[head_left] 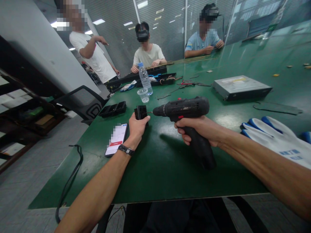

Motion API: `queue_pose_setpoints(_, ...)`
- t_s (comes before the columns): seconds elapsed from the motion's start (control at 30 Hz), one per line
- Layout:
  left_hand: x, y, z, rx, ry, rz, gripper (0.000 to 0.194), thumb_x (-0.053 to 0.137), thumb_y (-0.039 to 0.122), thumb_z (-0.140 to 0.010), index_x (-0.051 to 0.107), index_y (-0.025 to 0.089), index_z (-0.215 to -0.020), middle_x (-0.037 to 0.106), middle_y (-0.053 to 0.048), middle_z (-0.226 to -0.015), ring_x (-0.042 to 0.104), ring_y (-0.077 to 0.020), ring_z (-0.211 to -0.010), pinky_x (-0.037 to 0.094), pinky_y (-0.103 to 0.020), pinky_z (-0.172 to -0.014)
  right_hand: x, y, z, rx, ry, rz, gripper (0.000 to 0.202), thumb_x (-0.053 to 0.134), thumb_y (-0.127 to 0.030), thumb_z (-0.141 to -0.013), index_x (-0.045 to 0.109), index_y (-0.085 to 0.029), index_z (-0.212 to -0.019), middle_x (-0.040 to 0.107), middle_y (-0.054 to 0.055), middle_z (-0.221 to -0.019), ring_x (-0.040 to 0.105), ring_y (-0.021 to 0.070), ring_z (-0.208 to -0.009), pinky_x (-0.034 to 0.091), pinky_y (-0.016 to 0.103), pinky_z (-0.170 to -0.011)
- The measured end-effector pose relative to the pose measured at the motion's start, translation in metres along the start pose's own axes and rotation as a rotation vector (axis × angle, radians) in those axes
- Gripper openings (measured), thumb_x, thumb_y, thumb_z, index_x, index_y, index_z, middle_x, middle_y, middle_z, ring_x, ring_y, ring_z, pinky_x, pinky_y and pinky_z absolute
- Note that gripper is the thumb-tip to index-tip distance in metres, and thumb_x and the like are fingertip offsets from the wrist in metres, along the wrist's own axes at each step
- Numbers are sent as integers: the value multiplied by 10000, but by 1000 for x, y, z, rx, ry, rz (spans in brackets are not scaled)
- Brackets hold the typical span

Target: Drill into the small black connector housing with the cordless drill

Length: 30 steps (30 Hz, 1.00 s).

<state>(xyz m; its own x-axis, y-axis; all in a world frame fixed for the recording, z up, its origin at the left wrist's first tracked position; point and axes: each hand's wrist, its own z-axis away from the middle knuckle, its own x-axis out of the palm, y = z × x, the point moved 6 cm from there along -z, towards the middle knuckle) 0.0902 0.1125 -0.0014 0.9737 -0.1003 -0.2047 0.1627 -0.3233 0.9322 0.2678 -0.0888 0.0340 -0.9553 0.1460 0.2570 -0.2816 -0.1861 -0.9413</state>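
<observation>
My left hand [137, 127] is closed around a small black plastic part [141, 112] above the green table [97, 174]. In my right hand [194, 127] is a black cordless drill [186, 107], gripped by its handle and pointing left. The thin bit of the drill reaches the right side of the black part; whether it touches cannot be made out. A phone [117, 139] with a lit screen lies just left of my left wrist, which wears a black band.
A water bottle [145, 79] and a plastic cup [143, 95] stand beyond my hands. A black tray [113, 109] lies left, a metal drive box [243, 87] and white-blue gloves [277, 137] right. Two people sit across the table; another stands at the left.
</observation>
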Motion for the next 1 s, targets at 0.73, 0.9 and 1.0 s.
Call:
queue_pose_setpoints(0.73,0,-5,-4,29,-1,-15,467,887,305,-692,733,138,-1101,752,-64,-996,660,-188,-838,524,-300,-756,-2,1,-2,-9,15,5,133,784,-214,-782,658,-183,-758,569,-10,-647,515,118,-456,517,261,-420)
queue_pose_setpoints(0.9,0,-5,-3,34,-4,-15,455,885,303,-697,737,140,-1095,750,-67,-993,661,-191,-836,524,-305,-751,0,0,-1,-2,20,1,146,785,-213,-776,648,-182,-738,569,-6,-644,512,115,-457,516,256,-418)
queue_pose_setpoints(1.0,0,-3,-3,28,0,-16,438,881,292,-700,736,138,-1084,751,-68,-987,663,-192,-838,523,-305,-751,0,-1,0,-4,22,0,150,791,-217,-771,647,-184,-742,567,-9,-638,509,115,-452,515,256,-417)
